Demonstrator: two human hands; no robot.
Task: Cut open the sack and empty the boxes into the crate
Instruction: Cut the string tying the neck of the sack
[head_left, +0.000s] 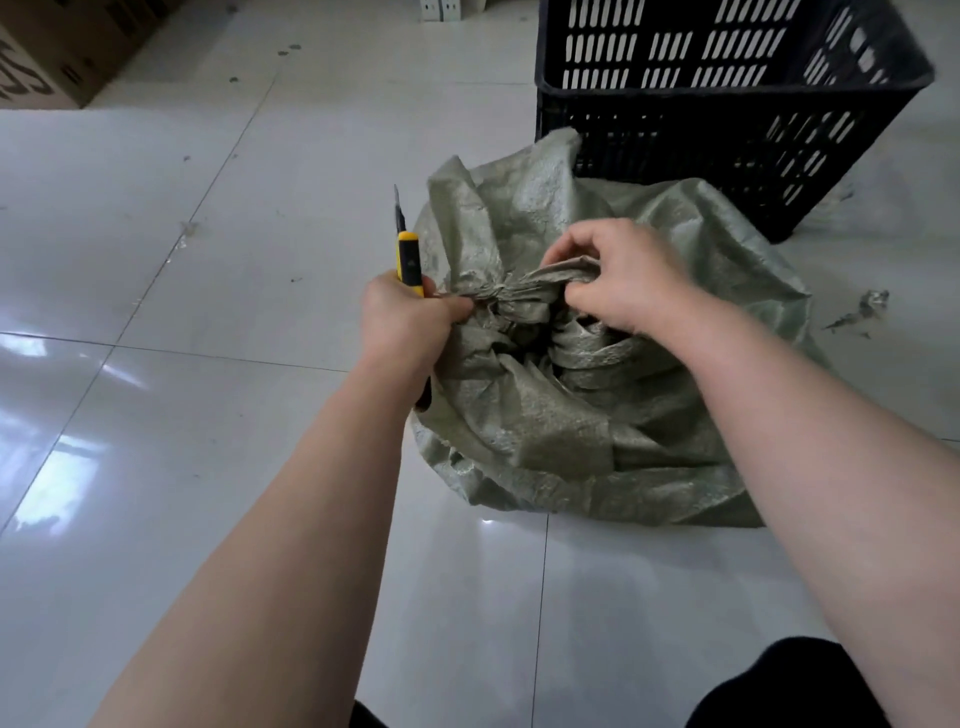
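On a tiled floor (156, 260), we work at the tied neck (519, 296) of a green woven sack (561, 431) that slumps just in front of the black slotted crate (675, 124), one corner of the cloth touching the crate's wall. Our left hand (402, 317) has its fingers curled round the handle of a yellow utility knife (408, 260), blade extended and pointing up, clear of the cloth. Our right hand (628, 280) pinches the bunched fabric beside the knot with curled fingers and thumb. The boxes are hidden inside.

The weave looks soft and limp and folds wherever it is pulled, so we judge it will cut cleanly only when drawn taut. The gathered neck is the firm place to hold. The sack sags low, so the load is probably modest, though we cannot be sure. We think the edge should run shallow, so the boxes beneath are not scored.
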